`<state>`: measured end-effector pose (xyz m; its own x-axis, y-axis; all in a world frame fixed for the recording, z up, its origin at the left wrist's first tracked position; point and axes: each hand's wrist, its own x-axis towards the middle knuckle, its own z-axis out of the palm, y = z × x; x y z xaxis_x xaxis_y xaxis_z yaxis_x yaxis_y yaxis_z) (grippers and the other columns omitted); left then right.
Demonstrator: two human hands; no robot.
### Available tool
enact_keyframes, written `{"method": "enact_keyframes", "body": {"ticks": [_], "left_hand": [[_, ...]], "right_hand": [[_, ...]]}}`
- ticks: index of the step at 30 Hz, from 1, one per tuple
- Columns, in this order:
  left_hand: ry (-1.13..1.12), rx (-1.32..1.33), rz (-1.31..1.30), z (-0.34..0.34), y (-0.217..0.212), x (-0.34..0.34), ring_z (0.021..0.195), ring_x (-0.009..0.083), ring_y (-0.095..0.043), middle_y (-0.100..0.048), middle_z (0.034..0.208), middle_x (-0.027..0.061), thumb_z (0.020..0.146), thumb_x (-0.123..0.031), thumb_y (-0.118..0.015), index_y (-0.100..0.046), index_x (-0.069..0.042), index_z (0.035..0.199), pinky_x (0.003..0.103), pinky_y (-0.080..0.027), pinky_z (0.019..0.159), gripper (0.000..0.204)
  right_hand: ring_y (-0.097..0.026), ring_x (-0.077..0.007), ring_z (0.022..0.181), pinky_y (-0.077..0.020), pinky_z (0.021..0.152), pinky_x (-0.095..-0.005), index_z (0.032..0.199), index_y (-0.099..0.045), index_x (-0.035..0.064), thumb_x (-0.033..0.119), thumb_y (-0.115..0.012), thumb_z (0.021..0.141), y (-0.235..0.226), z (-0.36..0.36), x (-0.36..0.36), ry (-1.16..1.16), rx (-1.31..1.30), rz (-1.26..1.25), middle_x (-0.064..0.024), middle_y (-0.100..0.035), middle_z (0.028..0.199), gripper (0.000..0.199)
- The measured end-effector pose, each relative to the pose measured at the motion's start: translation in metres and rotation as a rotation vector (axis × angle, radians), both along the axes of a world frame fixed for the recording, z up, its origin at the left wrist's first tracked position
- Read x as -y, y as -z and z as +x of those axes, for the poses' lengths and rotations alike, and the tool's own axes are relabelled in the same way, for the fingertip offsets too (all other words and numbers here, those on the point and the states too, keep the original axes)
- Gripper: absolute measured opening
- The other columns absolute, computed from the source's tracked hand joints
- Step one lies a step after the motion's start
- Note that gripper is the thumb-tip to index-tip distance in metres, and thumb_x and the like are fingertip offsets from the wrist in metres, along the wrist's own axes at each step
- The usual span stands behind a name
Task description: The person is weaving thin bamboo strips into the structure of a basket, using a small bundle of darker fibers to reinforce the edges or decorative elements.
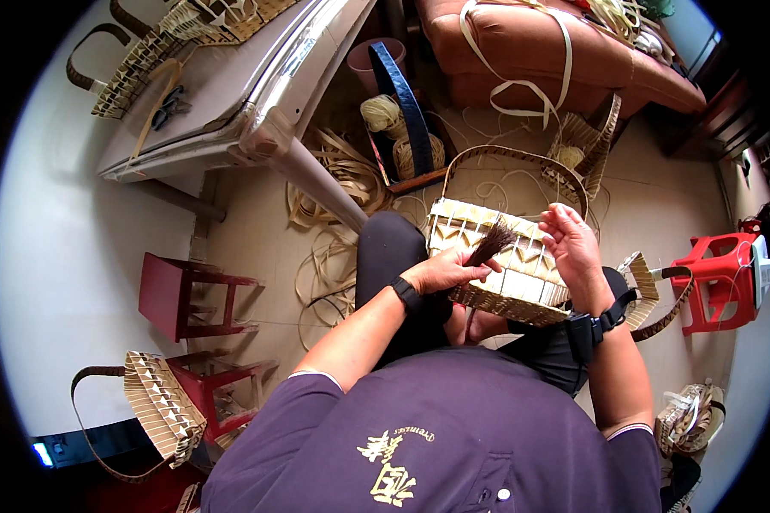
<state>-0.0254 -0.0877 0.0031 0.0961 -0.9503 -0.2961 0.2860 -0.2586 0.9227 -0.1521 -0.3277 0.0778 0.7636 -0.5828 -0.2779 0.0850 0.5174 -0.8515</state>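
A cream and brown woven basket [522,274] with an arched handle rests on my lap. My left hand [449,272] grips a dark bundle of thin strands [492,244] that fans out over the basket's side. My right hand [573,248] holds the basket's right part, fingers curled at its rim. A dark watch sits on each wrist.
A grey table [231,94] with woven pieces stands at upper left. Loose cane strips [334,248] and twine balls [385,115] lie on the floor. Red stools [188,295] and a finished basket [158,406] are at left, a red stool [719,278] at right, a brown sofa [539,51] behind.
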Motion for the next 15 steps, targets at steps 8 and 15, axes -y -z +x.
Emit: {"method": "enact_keyframes", "body": {"ticks": [8,15], "left_hand": [[-0.053,-0.014,-0.013,-0.001,-0.013,0.006,0.07,0.0019,-0.054,-0.066,0.089,-0.0072,0.101,-0.025,-0.069,-0.072,-0.008,0.124,0.02,-0.043,0.064,0.029],[-0.223,-0.02,0.045,-0.005,0.004,-0.001,0.062,0.0034,-0.058,-0.071,0.081,-0.0025,0.091,-0.019,-0.08,-0.077,-0.001,0.103,0.02,-0.045,0.057,0.022]], "right_hand": [[-0.061,-0.0122,0.085,-0.0502,0.075,-0.0269,0.115,-0.071,0.0061,0.018,-0.062,0.104,-0.034,-0.027,0.003,-0.134,0.102,-0.208,-0.0034,-0.069,0.095,0.019],[-0.052,-0.0075,0.068,-0.0453,0.062,-0.0245,0.112,-0.07,0.003,0.005,-0.057,0.1,-0.119,-0.058,0.004,-0.253,-0.226,-0.905,0.0016,-0.058,0.078,0.018]]}}
